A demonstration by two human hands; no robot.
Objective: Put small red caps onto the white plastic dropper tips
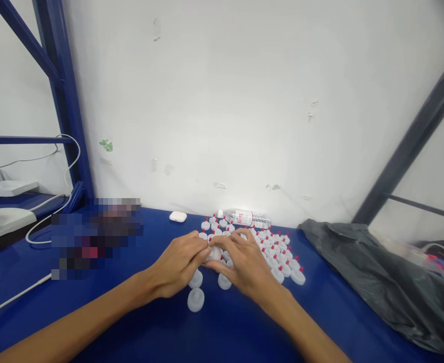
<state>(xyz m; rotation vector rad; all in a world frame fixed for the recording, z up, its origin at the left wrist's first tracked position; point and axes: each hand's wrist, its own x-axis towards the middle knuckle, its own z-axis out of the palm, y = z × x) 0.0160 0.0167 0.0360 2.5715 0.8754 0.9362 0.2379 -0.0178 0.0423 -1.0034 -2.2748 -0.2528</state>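
Observation:
My two hands meet over the middle of the blue table. Between them is a small white round plastic container [214, 253]. My right hand [248, 264] curls its thumb and fingers around it. My left hand [180, 262] is closed, fingertips pressed at the container's upper left edge; whatever they pinch there is hidden. Many similar white containers with red tips [282, 258] stand in rows beyond and to the right of my hands. Nearer me lie a white round container [196, 300] and another one [224, 281], with no red tip visible on either.
A clear plastic bottle [244, 218] lies against the wall, near a small white case [178, 216]. Dark plastic sheeting [373, 277] covers the table's right side. At left are a white cable [15, 297], a blurred-out patch and a blue metal frame [65, 91].

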